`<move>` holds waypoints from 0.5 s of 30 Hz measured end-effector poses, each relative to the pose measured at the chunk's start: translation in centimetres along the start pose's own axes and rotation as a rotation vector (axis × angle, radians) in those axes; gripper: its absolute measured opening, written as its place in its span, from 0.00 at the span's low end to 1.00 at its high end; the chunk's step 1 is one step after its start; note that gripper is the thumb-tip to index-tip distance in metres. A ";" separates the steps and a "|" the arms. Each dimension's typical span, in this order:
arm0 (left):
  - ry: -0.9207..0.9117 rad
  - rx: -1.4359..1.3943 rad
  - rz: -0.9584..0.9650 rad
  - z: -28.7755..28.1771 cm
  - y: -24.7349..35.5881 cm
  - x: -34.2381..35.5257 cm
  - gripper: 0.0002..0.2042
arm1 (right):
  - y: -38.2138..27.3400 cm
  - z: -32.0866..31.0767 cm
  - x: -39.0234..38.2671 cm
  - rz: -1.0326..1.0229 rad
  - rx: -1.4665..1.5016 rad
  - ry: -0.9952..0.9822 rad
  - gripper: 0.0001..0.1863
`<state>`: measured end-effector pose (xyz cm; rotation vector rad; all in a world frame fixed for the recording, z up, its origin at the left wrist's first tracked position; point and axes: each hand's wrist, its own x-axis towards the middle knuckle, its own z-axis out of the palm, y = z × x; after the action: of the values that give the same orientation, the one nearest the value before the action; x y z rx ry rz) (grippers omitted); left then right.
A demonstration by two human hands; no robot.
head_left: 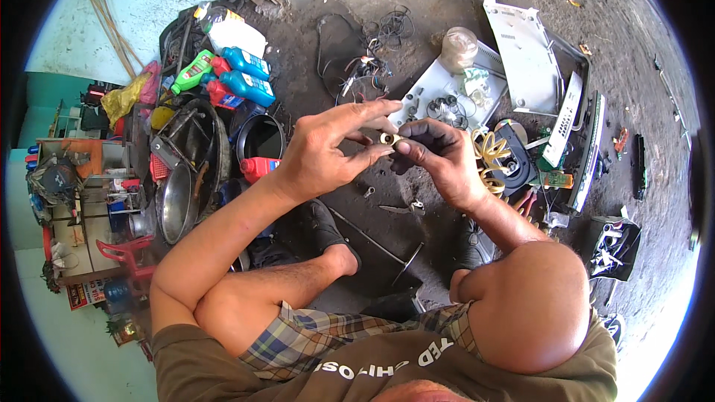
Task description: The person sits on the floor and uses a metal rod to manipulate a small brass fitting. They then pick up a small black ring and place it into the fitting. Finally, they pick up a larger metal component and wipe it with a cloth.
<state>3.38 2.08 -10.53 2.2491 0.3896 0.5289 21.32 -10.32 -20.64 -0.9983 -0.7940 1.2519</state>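
My left hand [339, 149] and my right hand [436, 150] meet in front of me, fingers closed on a small pale cylindrical fitting [388, 138] with a hole in its visible face. The fingertips of my right hand are darkened. Below them on the dark ground lie another small cylindrical piece [369, 192], small metal tools [402, 207] and a long thin T-shaped rod [387, 251]. Just beyond my hands is a light metal tray [485, 112] with small parts, a coil of wires and a clear jar [458, 48].
Coloured plastic bottles [246, 89], a black pan [253, 134] and a steel basin [175, 201] sit at left. Tangled wires [372, 67] lie ahead. At right are metal panels [521, 52], a yellow cable coil [488, 156], circuit boards [555, 180] and a box of scrap parts [614, 249].
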 end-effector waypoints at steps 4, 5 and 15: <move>0.021 -0.138 -0.093 0.0 -0.3 -0.4 0.29 | -0.7 0.2 -0.1 0.024 0.037 -0.011 0.11; 0.034 -0.181 -0.107 0.0 -0.5 -0.5 0.29 | -0.5 0.1 -0.1 0.019 0.006 0.002 0.10; 0.118 -0.378 -0.204 -0.1 -1.4 -0.7 0.30 | -1.0 0.3 -0.2 0.039 0.029 0.007 0.10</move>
<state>2.56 2.71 -11.69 1.7987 0.5252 0.5762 21.38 -10.44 -19.55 -0.9982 -0.7523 1.2892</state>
